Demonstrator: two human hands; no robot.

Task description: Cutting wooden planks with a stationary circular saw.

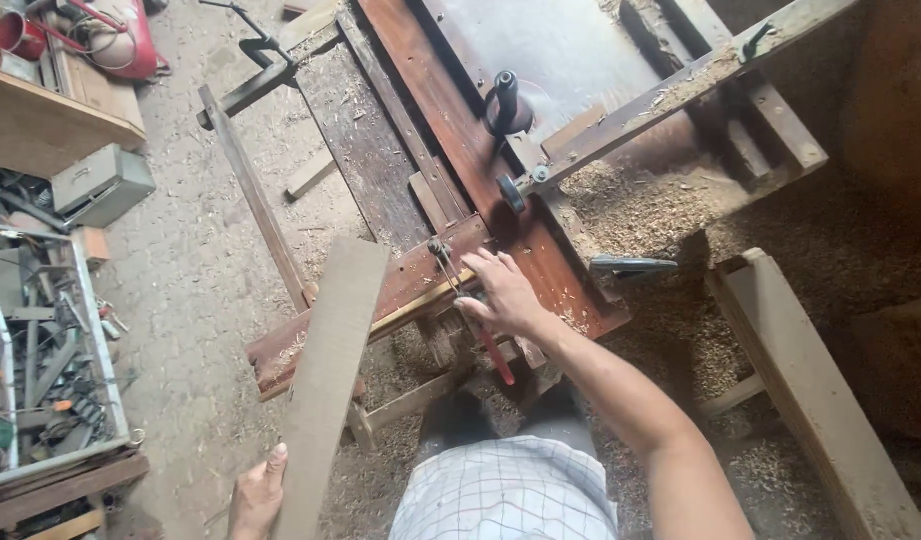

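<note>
Reaching up from the lower right of the view, the right arm is stretched out bare, the forearm running toward 11 o'clock. The right hand (502, 292) is laid palm down on the near end of the reddish-brown saw bench (430, 120), its fingers spread and pointing toward 10 o'clock. A red-handled tool (492, 352) is seen under the hand, its handle sticking out toward 5 o'clock; whether it is actually gripped cannot be told. A thin pale strip (420, 302) is seen just at 9 o'clock of the hand, lying across the bench end.

The left hand (257, 492) is seen at the bottom edge of the view, at 7 o'clock of the right hand. It is closed around the near end of a long grey plank (330, 370), the thumb raised along the plank's left edge. The plank is held slanting toward 1 o'clock, its far end resting on the bench end.

Sawdust (640, 210) is heaped at 2 o'clock of the right hand.
</note>
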